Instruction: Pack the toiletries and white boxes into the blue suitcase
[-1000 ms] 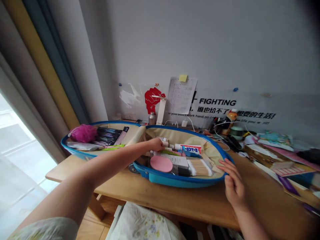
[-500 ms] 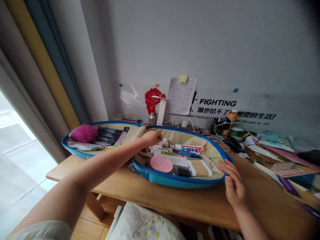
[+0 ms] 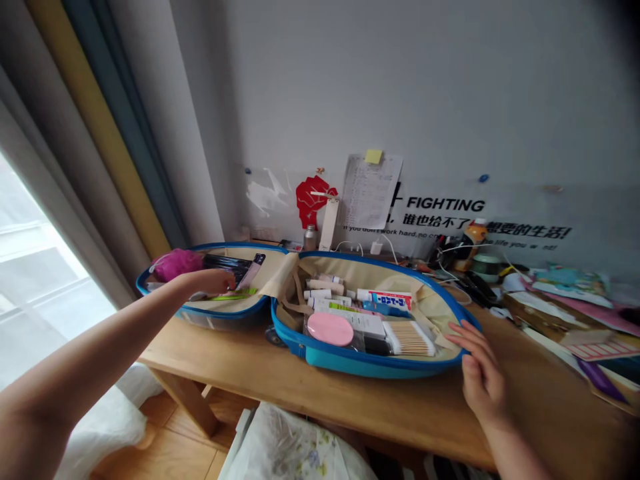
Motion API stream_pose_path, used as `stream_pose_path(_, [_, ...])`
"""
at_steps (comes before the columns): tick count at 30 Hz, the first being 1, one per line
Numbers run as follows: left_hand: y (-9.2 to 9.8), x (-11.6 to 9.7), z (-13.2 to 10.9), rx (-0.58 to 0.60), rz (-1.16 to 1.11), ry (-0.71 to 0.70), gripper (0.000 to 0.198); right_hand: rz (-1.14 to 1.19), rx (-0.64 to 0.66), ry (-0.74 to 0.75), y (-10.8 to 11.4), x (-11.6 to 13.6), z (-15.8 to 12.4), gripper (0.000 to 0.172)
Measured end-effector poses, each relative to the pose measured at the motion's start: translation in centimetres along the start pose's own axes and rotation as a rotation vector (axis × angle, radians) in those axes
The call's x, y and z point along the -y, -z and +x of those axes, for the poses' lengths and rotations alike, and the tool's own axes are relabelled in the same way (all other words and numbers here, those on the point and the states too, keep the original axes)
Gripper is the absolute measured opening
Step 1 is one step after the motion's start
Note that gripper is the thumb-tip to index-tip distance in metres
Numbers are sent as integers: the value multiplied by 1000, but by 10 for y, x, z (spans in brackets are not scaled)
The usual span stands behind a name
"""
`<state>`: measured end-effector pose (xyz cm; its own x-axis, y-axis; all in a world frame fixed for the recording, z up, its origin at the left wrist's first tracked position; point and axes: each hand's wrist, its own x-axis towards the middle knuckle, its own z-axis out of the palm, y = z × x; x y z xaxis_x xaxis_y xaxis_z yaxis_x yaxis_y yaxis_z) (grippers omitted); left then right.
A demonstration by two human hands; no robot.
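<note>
A blue suitcase lies open on a wooden desk. Its right half (image 3: pixel 350 362) holds tubes, a toothpaste box (image 3: pixel 385 299), a pink oval case (image 3: pixel 330 329) and a pack of cotton swabs (image 3: pixel 410 338). Its left half (image 3: pixel 220 313) holds a magenta bath pouf (image 3: pixel 175 263), dark packets (image 3: pixel 225 262) and a green strip. My left hand (image 3: pixel 213 281) reaches into the left half, fingers curled over the packets there; what it holds is hidden. My right hand (image 3: pixel 477 363) rests with spread fingers against the right rim of the right half.
The desk's right side is crowded with papers, books (image 3: pixel 565 313), cables, a bottle (image 3: pixel 475 233) and a small jar. Notes and stickers hang on the wall behind (image 3: pixel 370 190). Curtains and a bright window stand at the left. Patterned cloth (image 3: pixel 290 447) lies below the desk's front edge.
My left hand left the tubes in the right half and moved left into the left half. The view shifted slightly left. My right hand stayed at the rim.
</note>
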<state>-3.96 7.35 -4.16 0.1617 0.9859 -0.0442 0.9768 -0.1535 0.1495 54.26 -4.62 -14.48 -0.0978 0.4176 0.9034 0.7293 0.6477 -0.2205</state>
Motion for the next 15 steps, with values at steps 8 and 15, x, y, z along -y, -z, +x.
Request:
stream_pose_path(8, [-8, 11, 15, 196, 139, -90, 26, 1, -9, -28, 0, 2, 0, 36])
stream_pose_path(15, [-9, 20, 10, 131, -29, -76, 15, 10, -19, -19, -1, 1, 0, 35])
